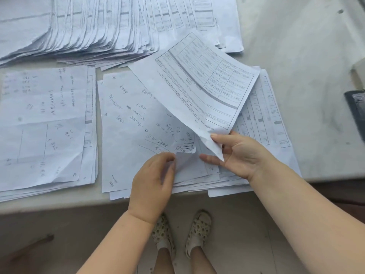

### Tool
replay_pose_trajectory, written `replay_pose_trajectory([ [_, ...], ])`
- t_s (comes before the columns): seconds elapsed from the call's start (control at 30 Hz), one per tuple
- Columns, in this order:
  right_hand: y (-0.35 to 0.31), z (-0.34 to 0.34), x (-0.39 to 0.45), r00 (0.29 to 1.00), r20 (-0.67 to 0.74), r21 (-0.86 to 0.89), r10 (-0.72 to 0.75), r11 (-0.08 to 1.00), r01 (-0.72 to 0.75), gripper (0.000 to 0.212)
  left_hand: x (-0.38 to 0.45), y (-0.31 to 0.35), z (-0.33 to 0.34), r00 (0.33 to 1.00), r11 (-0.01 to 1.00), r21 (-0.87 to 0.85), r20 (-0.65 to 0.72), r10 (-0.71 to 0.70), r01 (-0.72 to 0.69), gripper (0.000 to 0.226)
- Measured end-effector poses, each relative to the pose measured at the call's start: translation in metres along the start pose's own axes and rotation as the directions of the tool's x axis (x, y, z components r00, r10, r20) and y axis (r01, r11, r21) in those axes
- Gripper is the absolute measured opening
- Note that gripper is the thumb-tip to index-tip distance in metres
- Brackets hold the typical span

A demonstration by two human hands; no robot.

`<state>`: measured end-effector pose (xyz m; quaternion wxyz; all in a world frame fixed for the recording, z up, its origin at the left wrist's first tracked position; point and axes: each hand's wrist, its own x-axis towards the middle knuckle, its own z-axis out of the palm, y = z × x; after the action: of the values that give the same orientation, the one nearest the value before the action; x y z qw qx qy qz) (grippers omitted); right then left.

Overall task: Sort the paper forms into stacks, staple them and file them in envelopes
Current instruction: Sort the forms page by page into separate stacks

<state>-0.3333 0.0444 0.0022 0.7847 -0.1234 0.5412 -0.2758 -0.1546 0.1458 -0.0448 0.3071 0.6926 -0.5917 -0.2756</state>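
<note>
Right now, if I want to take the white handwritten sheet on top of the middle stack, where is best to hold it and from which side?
Pinch the white handwritten sheet at its near right corner, coming from the table's front edge. That corner already curls up off the stack beside the left hand, so fingers can slip under it. The rest lies flat. The right hand holds the printed form lifted clear above.
</note>
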Motion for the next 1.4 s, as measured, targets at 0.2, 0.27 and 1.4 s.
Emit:
replay_pose_trajectory([
  [0.2,-0.017,-0.014,-0.004,0.990,-0.094,-0.054,-0.102,0.994,0.097,0.024,-0.004,0.002,0.007,0.998,1.000,-0.026,-0.067,0.015,-0.017,0.025],
  [0.27,-0.022,-0.021,-0.007,0.991,-0.094,-0.061,-0.096,0.994,0.090,0.026,-0.004,0.003,0.008,0.998,0.995,0.080,-0.011,0.069,-0.068,0.026],
  [1.4,-0.045,0.011,-0.002,0.976,0.217,-0.210,-0.018,0.976,0.064,0.016,-0.007,0.004,0.008,0.971,0.969,0.054,0.025,0.238,-0.239,0.084],
])
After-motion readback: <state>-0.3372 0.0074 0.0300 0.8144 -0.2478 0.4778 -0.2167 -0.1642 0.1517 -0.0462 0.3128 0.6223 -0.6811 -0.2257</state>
